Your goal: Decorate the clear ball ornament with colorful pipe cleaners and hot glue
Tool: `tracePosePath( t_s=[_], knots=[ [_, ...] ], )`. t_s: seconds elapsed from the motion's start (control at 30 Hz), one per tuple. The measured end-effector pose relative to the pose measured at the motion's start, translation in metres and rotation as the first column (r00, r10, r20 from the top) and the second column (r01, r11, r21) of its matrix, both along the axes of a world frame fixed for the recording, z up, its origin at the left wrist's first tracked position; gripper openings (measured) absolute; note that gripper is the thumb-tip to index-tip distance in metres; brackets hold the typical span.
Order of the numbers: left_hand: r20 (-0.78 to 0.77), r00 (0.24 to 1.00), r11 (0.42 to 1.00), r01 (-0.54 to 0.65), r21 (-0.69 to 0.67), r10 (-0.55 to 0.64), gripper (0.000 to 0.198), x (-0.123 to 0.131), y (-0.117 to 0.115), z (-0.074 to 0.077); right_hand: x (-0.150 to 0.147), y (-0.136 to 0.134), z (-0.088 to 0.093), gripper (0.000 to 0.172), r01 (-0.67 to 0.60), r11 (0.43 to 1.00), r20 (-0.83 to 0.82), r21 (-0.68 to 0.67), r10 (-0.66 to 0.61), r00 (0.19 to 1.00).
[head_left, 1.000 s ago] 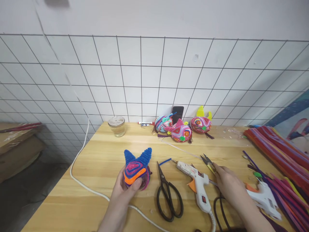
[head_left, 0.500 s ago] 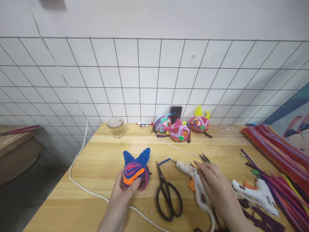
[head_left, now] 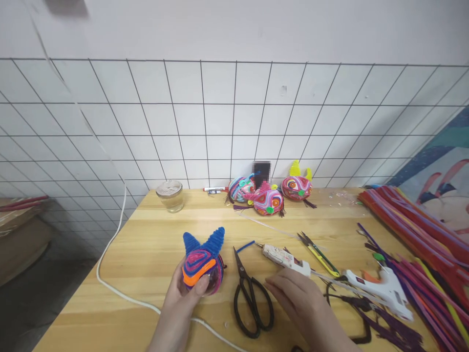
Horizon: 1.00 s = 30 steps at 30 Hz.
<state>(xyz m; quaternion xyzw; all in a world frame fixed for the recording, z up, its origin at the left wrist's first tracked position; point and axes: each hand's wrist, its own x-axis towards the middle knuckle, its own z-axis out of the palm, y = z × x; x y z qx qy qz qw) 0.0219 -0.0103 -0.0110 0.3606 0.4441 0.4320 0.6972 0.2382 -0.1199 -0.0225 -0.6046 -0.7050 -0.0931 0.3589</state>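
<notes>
My left hand is wrapped round a small ball-shaped craft with blue, pink and orange fuzzy strips and two upright blue ears. Its thumb presses on the front, below the orange strip. To the right lie black scissors, slightly spread, tips away from me. My right hand is just right of their handles, over the body of a white glue gun, whose handle it partly hides. The right fingers are held together; whether anything is between them is hidden. A short blue strip lies near the nozzle.
A glass jar stands at the back left. Decorated crafts sit by the wall. Yellow-handled snips, a second glue gun and bundles of coloured strips are at the right. A white cord crosses the left side.
My right hand has moved left and nearer the scissors, and its fingers have drawn together. The first glue gun's handle has turned to the right. The snips now show fully. My left hand keeps its hold.
</notes>
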Motion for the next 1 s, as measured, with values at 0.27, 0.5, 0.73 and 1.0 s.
tracePosePath(
  t_s=[0.27,0.5,0.73,1.0],
  knots=[
    [-0.005,1.000,1.000,-0.001,0.006,0.001,0.065,-0.001,0.005,-0.005,-0.001,0.001,0.004,0.025,0.024,0.999,0.021,-0.025,-0.024,0.999],
    [0.020,1.000,1.000,-0.017,0.003,0.017,0.060,0.001,0.003,-0.005,0.003,0.000,0.001,0.020,0.050,0.998,0.041,0.037,-0.052,0.998],
    [0.007,0.997,0.997,-0.071,0.012,0.071,0.064,0.005,0.002,-0.005,0.010,-0.004,0.011,0.014,0.119,0.982,0.034,0.144,-0.125,0.992],
    [0.004,0.996,0.996,-0.085,0.018,0.085,0.065,0.005,0.003,-0.006,-0.009,-0.005,0.012,0.018,-0.003,0.999,0.056,-0.042,0.005,0.998]
  ],
)
